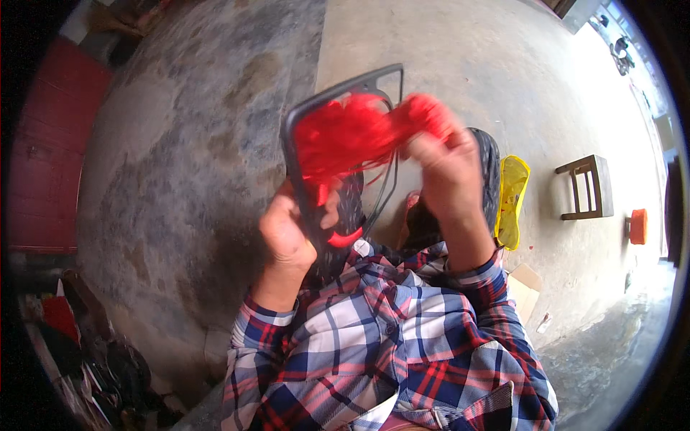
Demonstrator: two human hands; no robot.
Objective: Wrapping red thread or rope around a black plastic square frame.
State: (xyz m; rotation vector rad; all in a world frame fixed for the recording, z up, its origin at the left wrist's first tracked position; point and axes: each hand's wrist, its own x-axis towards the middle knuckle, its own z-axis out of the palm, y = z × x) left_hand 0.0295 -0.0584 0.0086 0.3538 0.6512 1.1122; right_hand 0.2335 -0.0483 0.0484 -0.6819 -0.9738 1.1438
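Observation:
In front of my chest I hold up a dark, rounded frame [289, 140] with an open middle. My left hand [287, 228] is closed on its lower left side. Bright red stringy material [343, 133], like yarn or thin strips, spans the frame's opening, blurred by motion. My right hand [451, 169], to the right of the frame, is closed on a bunched red end of this material. Loose red strands hang between the two hands. A curved red piece [346, 238] shows below the frame; what it belongs to cannot be made out.
On the floor to the right lie a yellow see-through item [512, 205] and a piece of cardboard [524, 287]. Farther right stand a small dark stool [595, 188] and an orange block [638, 227]. A red panel [52, 144] is at left, with piled clutter [108, 366] below it.

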